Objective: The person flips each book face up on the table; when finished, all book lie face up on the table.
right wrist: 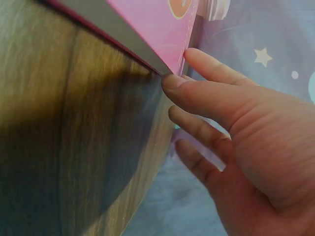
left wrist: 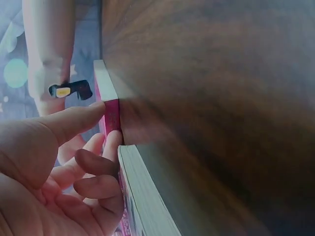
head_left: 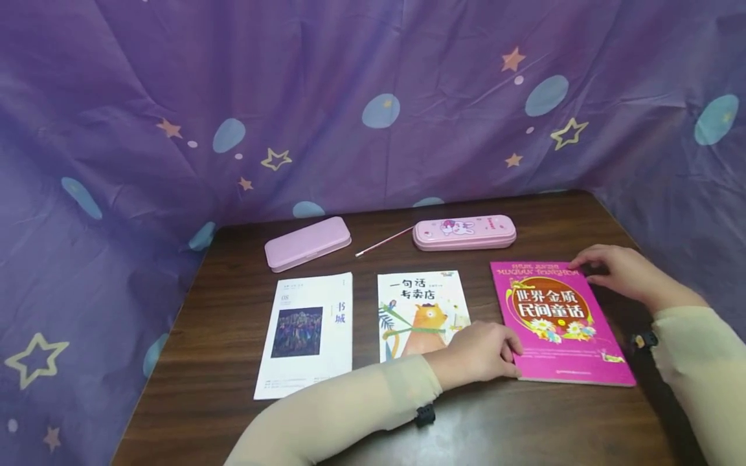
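A magenta book [head_left: 562,353] with a round brown title panel lies flat at the right of the table. At its lower left corner my left hand [head_left: 480,353] holds the edge between thumb and fingers; the left wrist view shows the thumb [left wrist: 91,115] against the spine corner. My right hand [head_left: 620,272] holds the upper right corner, thumb [right wrist: 184,88] and index finger on its edges, the other fingers spread loosely. Under my left forearm lies a white picture book [head_left: 422,310] with an orange animal, its lower part hidden.
A white book [head_left: 332,353] with a dark picture lies at left. Behind the books are a plain pink pencil case [head_left: 309,243], a thin pencil [head_left: 384,241] and a pink rabbit-print pencil case [head_left: 466,241]. A purple patterned cloth [head_left: 326,77] hangs behind the wooden table [head_left: 192,362].
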### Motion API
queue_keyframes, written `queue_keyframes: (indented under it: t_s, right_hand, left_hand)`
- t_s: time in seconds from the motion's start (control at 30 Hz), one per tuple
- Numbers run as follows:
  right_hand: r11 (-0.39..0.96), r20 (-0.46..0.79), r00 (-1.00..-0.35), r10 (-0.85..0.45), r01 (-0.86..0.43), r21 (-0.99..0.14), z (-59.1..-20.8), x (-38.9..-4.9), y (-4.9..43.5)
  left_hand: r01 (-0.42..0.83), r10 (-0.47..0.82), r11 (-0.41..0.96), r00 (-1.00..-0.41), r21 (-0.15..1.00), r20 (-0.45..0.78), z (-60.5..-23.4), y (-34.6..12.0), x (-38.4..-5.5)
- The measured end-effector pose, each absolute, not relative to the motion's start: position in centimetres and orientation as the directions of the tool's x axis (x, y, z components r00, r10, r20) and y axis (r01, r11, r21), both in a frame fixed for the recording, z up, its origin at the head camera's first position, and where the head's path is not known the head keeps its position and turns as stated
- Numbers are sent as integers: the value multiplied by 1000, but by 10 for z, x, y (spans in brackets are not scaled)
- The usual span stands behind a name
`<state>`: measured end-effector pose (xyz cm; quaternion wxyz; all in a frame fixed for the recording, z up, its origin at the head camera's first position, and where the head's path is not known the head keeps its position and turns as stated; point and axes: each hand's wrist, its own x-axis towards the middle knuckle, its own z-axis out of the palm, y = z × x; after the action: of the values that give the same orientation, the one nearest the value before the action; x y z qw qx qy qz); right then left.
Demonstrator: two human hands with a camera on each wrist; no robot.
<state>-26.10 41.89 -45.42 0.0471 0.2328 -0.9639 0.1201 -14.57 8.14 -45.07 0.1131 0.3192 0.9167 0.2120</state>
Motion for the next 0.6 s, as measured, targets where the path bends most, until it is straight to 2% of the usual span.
queue_keyframes:
  t_s: [0.13,0.27,0.33,0.4,0.53,0.6]
  right_hand:
    - [879,63,-910,-409,-412,-240,-450,-259,413]
    - [884,110,-925,-365,-381,-270,-451,-252,401]
    - [882,140,-931,-336,-364,-298,-450,-246,390]
    - [887,133,-945,-298,-326,-328,-445,-241,377]
    - [897,61,-975,-214,-221,-382,-431,-230,347]
    - [911,48,-981,-190,-194,-365,-427,-226,332]
  left_hand:
    - [550,659,685,-747,478,-84,-452,78,-146]
    - [578,726,611,-682,542,-90,-449,65,-147]
    - [586,734,598,-674,547,-81,-444,56,-147]
    - [594,722,608,-690,526,-55,-439,46,-148]
    - [578,634,692,-773,433,17,-432,25,-151]
    - [556,576,743,-815,373,68,-432,11,-154]
